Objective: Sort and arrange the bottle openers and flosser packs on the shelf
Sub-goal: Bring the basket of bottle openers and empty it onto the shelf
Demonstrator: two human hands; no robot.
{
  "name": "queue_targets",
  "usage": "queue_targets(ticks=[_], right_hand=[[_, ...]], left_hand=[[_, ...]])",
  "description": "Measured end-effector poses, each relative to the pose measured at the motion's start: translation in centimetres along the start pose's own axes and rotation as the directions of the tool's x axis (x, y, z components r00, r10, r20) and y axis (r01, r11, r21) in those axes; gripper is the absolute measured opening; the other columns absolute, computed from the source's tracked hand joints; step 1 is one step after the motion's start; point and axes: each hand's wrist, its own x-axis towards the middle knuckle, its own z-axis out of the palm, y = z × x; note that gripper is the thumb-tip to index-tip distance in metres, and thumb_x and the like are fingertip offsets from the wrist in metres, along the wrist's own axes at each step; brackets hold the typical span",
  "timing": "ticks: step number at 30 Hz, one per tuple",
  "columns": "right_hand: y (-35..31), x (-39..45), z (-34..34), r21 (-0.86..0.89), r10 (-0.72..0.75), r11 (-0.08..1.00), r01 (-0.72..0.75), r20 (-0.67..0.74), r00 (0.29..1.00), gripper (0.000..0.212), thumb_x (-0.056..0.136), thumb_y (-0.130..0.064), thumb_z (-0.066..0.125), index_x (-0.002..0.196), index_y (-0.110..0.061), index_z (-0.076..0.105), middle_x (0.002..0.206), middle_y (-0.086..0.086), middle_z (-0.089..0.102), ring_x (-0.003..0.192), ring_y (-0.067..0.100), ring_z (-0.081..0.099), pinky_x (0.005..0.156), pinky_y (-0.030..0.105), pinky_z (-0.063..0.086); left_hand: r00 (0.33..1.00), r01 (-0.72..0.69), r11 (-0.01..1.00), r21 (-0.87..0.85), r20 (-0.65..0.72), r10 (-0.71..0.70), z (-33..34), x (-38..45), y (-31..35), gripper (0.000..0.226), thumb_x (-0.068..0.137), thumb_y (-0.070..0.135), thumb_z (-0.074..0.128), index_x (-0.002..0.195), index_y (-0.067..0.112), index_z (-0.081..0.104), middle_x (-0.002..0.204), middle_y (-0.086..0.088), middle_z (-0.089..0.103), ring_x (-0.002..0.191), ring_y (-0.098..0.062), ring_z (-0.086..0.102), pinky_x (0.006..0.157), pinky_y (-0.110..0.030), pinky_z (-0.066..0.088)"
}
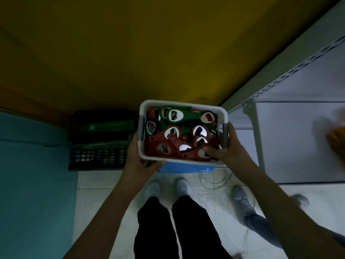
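A white plastic bin [186, 104] hangs in front of me, filled with several red bottle openers [164, 139] and green bottle openers [186, 114] with shiny metal mouths. My left hand [139, 159] grips the bin's left wall and near corner. My right hand [226, 148] holds the right side by its grey handle [225, 135], with the fingers curled over the rim among the red openers. I see no flosser packs.
A blue basin [186, 168] sits just below the bin. Black crates [99, 139] with green items stand at the left on the floor. A white metal shelf [298, 137] fills the right, with something orange [336, 139] blurred on it. Another person's shoe [240, 199] is at lower right.
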Motion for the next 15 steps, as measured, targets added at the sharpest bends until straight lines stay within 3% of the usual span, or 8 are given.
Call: queue_targets(ticks=[2,4,6,8,10,12,15], right_hand=[[-3.2,-3.6,0.2,-0.042,-0.026,0.999,0.025,-0.011,1.000,0.093,0.074,-0.031,0.082,0.144,-0.044,0.022,0.132,-0.016,0.057,0.114,0.004,0.060,0.086,0.021,0.053],[-7.1,-7.4,0.9,-0.048,-0.043,0.998,0.040,-0.045,0.998,0.099,0.075,-0.031,0.081,0.148,-0.042,0.015,0.133,-0.024,0.049,0.115,-0.002,0.053,0.078,0.005,0.046],[-10.5,-11.5,1.8,-0.009,-0.099,0.995,0.099,-0.090,0.991,0.089,0.078,-0.018,0.078,0.142,-0.044,0.021,0.119,-0.033,0.051,0.099,-0.015,0.056,0.065,-0.002,0.042],[-12.4,-15.4,2.9,0.008,-0.133,0.991,0.135,-0.121,0.984,0.090,0.078,-0.018,0.078,0.143,-0.044,0.021,0.124,-0.032,0.052,0.106,-0.010,0.057,0.067,-0.001,0.044],[-13.9,-19.2,4.3,0.064,-0.128,0.988,0.141,-0.171,0.977,0.097,0.078,-0.023,0.079,0.147,-0.043,0.014,0.135,-0.026,0.047,0.114,-0.003,0.056,0.070,0.002,0.046],[-15.1,-22.8,5.8,0.165,-0.161,0.966,0.200,-0.220,0.962,0.086,0.079,-0.016,0.076,0.138,-0.047,0.023,0.125,-0.026,0.054,0.107,-0.005,0.061,0.069,0.009,0.051],[-15.2,-27.5,7.8,0.229,-0.181,0.939,0.259,-0.312,0.933,0.080,0.077,-0.010,0.075,0.134,-0.048,0.033,0.123,-0.014,0.062,0.105,0.009,0.066,0.073,0.024,0.057]], left_hand=[[0.999,-0.036,0.999,0.010,0.000,0.036,-0.3,-2.9,3.3,0.099,0.070,0.006,0.082,0.148,0.039,0.029,0.143,0.008,0.050,0.131,-0.016,0.052,0.098,-0.056,0.051],[0.998,-0.067,0.998,0.012,0.014,0.067,-0.8,-5.7,6.7,0.104,0.072,0.002,0.081,0.149,0.043,0.024,0.145,0.012,0.047,0.133,-0.013,0.050,0.099,-0.050,0.052],[0.993,-0.117,0.993,0.025,0.037,0.116,-1.5,-8.5,10.1,0.104,0.073,0.004,0.079,0.142,0.054,0.021,0.141,0.026,0.046,0.131,-0.002,0.049,0.096,-0.030,0.053],[0.985,-0.163,0.985,0.056,0.073,0.159,-2.8,-10.9,13.0,0.103,0.075,0.000,0.076,0.140,0.055,0.018,0.139,0.033,0.043,0.127,0.007,0.049,0.089,-0.017,0.052],[0.969,-0.216,0.973,0.078,0.141,0.203,-4.0,-12.9,15.7,0.104,0.079,-0.003,0.075,0.148,0.048,0.016,0.144,0.027,0.041,0.128,0.005,0.049,0.090,-0.020,0.053],[0.941,-0.284,0.950,0.130,0.226,0.250,-5.3,-14.2,18.0,0.105,0.079,0.005,0.078,0.154,0.042,0.014,0.153,0.018,0.035,0.136,-0.002,0.044,0.100,-0.029,0.051],[0.896,-0.359,0.915,0.185,0.342,0.282,-6.3,-15.4,20.7,0.105,0.078,0.012,0.083,0.155,0.037,0.016,0.155,0.008,0.036,0.139,-0.012,0.042,0.104,-0.041,0.049]])
